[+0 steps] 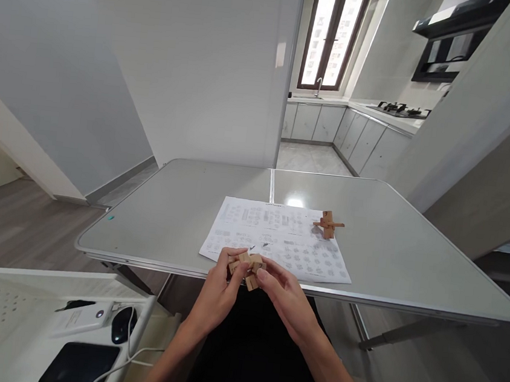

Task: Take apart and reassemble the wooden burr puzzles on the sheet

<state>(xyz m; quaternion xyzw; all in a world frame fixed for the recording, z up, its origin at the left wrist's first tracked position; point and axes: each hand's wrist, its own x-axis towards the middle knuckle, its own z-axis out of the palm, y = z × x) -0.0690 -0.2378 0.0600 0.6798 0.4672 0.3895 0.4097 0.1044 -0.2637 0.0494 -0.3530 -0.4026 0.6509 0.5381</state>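
A wooden burr puzzle (252,270) of interlocking light-brown blocks sits between my two hands, just over the table's near edge. My left hand (222,282) grips its left side, thumb on the front. From the right, my right hand (283,291) closes thumb and fingers on it. The fingers partly cover the blocks. Under and beyond the hands lies a printed instruction sheet (273,235) with rows of small diagrams. A second wooden puzzle (328,225), cross-shaped with thin bars sticking out, rests on the sheet's right edge.
The grey folding table (395,248) has a metal rim and a centre seam. At lower left, a white basket (45,281) holds a black tablet (79,365), a computer mouse (123,325), a white box (82,317) and a cable. A kitchen lies beyond the wall.
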